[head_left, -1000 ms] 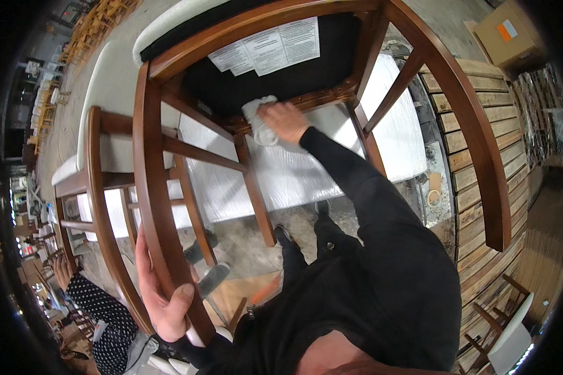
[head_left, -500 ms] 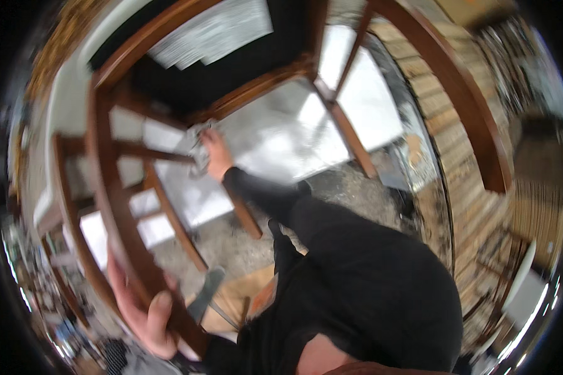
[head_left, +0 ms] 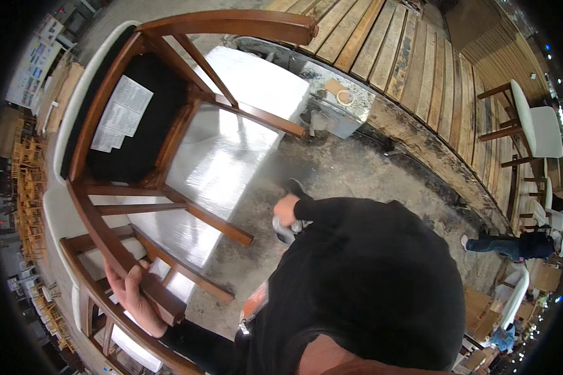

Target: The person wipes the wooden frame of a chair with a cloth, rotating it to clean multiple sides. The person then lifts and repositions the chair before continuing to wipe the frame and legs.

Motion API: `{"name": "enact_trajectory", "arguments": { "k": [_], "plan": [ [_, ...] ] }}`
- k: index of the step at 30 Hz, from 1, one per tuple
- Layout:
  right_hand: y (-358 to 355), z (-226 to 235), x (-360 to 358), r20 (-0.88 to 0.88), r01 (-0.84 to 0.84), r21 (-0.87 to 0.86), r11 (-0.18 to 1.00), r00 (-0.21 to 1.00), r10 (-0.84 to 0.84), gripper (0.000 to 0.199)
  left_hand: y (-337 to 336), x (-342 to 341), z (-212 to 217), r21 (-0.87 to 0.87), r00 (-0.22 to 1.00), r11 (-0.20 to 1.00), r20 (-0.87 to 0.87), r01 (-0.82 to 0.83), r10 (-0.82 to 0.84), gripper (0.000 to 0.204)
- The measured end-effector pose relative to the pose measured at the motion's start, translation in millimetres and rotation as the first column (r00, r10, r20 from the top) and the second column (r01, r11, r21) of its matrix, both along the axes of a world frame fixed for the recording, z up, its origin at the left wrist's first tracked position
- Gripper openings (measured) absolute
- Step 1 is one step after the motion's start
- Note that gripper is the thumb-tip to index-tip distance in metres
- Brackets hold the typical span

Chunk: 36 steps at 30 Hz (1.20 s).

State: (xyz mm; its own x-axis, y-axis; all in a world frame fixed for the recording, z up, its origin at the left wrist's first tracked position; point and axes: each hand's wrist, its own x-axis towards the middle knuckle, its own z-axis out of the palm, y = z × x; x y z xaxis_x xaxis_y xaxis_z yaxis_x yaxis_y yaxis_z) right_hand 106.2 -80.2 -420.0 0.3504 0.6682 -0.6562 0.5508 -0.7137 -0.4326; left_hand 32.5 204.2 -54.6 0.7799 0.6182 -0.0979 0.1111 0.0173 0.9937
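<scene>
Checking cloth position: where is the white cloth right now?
In the head view, centre, the white cloth is bunched in the right hand, near the person's chest, off the upturned wooden chair.

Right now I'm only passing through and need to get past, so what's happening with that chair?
A person in a black top has a wooden chair turned over on a white wrapped block, legs pointing outward and the black underside of the seat showing. Their left hand grips one of the chair's legs near its end. Their right hand is drawn in close to the body, off the chair, holding a pale cloth. Another white-seated chair stands by the plank wall.
</scene>
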Motion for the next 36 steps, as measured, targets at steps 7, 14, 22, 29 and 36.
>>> {"name": "enact_trajectory", "arguments": {
  "k": [7, 14, 22, 29, 36],
  "plan": [
    [-19, 82, 193, 0.561, 0.303, 0.622, 0.722, 0.471, -0.681, 0.034, 7, -5, -2, 0.021, 0.996, 0.996, 0.008, 0.084, -0.084, 0.067],
    [-31, -1, 227, 0.731, 0.391, 0.199, 0.898, 0.552, -0.402, 0.053, -17, 2, 6, 0.068, 0.999, 0.998, -0.042, -0.019, 0.021, 0.072],
    [-185, 44, 180, 0.326, 0.316, 0.096, 0.944, 0.886, -0.33, 0.053, -29, 8, 11, 0.033, 0.995, 0.995, -0.023, -0.093, 0.094, 0.076],
    [-174, 275, 302, -0.43, 0.466, 0.884, 0.036, 0.841, -0.328, 0.039, -17, 6, 16, 0.178, 0.958, 0.978, -0.246, -0.105, 0.147, 0.067],
    [-37, 418, 319, 0.685, -0.334, 0.406, 0.851, 0.727, -0.041, 0.064, -2, 7, 16, 0.386, 0.935, 0.922, -0.338, 0.031, 0.11, 0.06]
  ]
}}
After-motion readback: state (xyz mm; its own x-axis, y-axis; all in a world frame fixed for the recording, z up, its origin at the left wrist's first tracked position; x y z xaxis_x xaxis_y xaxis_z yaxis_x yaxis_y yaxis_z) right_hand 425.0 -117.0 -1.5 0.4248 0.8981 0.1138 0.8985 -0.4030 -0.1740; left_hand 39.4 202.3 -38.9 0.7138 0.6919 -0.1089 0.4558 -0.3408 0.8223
